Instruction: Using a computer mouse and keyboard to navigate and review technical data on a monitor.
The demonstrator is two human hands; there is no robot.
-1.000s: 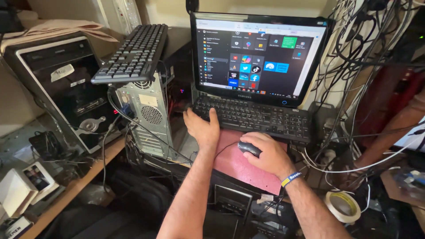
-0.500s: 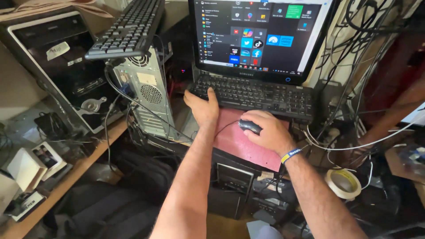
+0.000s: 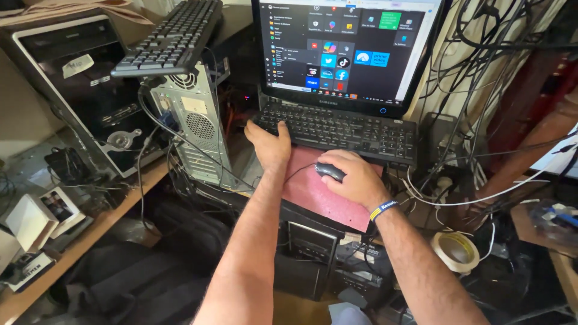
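My left hand [image 3: 269,143] rests at the left end of a black keyboard [image 3: 343,129], fingers spread on the keys. My right hand [image 3: 353,177] is cupped over a black wired mouse [image 3: 329,171] on a reddish board [image 3: 319,192]. A blue and yellow band [image 3: 383,209] circles my right wrist. Behind the keyboard stands a lit monitor [image 3: 346,51] showing a menu of coloured tiles.
A bare computer case [image 3: 194,123] carries a second black keyboard [image 3: 171,36]. A black tower [image 3: 90,90] lies at left. Tangled cables [image 3: 494,72] hang at right. A tape roll [image 3: 456,251] sits lower right; a wooden shelf [image 3: 72,253] holds small boxes [image 3: 33,219].
The view has dropped and moved closer. Both hands stay in place on the keyboard and the mouse.
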